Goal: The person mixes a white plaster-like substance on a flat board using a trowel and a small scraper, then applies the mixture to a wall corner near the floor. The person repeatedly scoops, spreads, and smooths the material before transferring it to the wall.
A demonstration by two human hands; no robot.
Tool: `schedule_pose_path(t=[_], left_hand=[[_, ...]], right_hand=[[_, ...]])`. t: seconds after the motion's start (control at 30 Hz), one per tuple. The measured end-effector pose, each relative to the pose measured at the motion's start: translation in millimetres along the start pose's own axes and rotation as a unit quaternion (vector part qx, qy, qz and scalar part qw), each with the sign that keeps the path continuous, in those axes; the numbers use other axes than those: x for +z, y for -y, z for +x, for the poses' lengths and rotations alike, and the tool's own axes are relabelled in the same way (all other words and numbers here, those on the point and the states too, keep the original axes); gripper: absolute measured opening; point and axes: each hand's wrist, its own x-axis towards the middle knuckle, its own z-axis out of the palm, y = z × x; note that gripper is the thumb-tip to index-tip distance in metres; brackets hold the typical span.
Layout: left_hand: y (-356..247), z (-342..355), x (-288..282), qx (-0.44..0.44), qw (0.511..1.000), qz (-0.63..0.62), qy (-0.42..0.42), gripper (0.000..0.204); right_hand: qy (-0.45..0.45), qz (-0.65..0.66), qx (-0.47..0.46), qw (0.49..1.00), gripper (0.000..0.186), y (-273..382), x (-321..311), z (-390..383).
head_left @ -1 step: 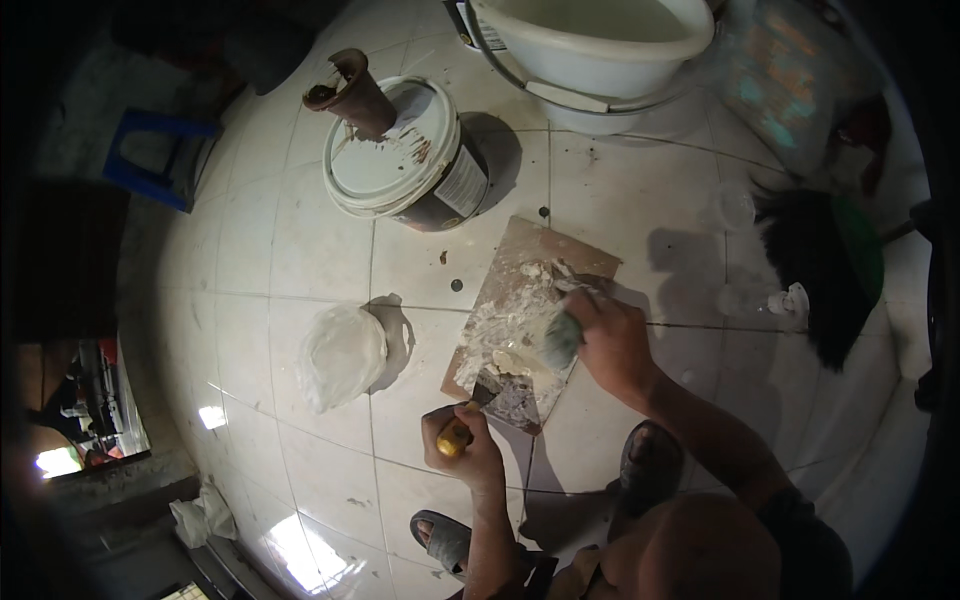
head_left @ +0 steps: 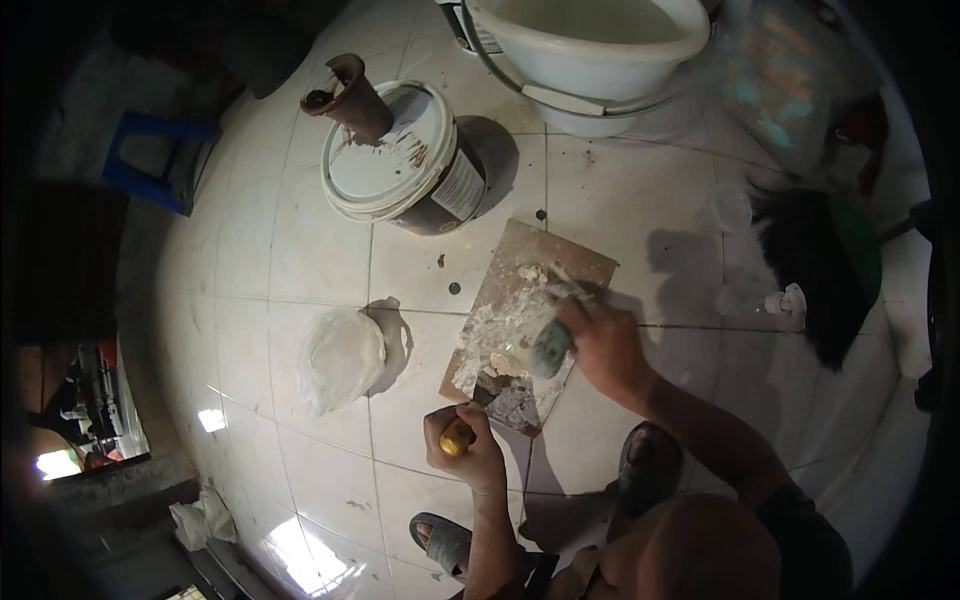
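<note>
My left hand (head_left: 465,445) is closed round the yellow handle (head_left: 457,437) of a scraper. Its dark blade (head_left: 487,388) touches the near left part of a brown board (head_left: 590,262) on the floor, smeared with whitish paste (head_left: 505,325). A thicker lump of paste lies just beyond the blade. Over the board's right side, my right hand (head_left: 607,345) is closed on a tool with a rounded grey-green end (head_left: 552,348). A thin pale part sticks out past the fingers at the far side; blur hides its exact kind.
Left of the board lies a whitish plastic bag or tub (head_left: 342,360). Beyond stands a lidded bucket (head_left: 385,180) with a brown cup (head_left: 355,100) on top. A white basin (head_left: 590,60) sits at the back, a black broom (head_left: 825,270) right, a blue stool (head_left: 160,155) far left.
My right hand and its tool have shifted slightly to the left and toward me over the board. The left hand stays almost in place with the scraper.
</note>
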Motion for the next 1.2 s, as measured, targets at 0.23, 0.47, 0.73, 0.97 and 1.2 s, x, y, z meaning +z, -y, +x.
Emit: schedule_pose_path(t=[0.23,0.47,0.73,0.97,1.2], left_hand=[[8.4,6.4,3.1,-0.004,1.0,-0.006,-0.002,0.016],[11.1,7.6,1.8,0.003,1.0,-0.024,-0.01,0.015],[6.7,10.8,-2.8,-0.002,1.0,-0.027,-0.006,0.014],[5.6,11.1,-1.5,-0.034,0.998,-0.047,-0.011,0.012],[5.5,15.5,-2.1,-0.061,0.995,-0.075,-0.019,0.013]], right_hand=[[0.157,0.017,-0.151,0.976,0.026,48.7,10.0,-34.6],[0.05,-0.052,-0.079,0.994,0.028,10.0,9.3,41.6],[0.121,0.008,-0.137,0.983,0.024,42.0,7.1,32.6],[0.122,-0.01,-0.211,0.97,0.022,52.5,9.1,17.5],[0.051,0.007,-0.039,0.998,0.024,24.0,-8.4,0.0]])
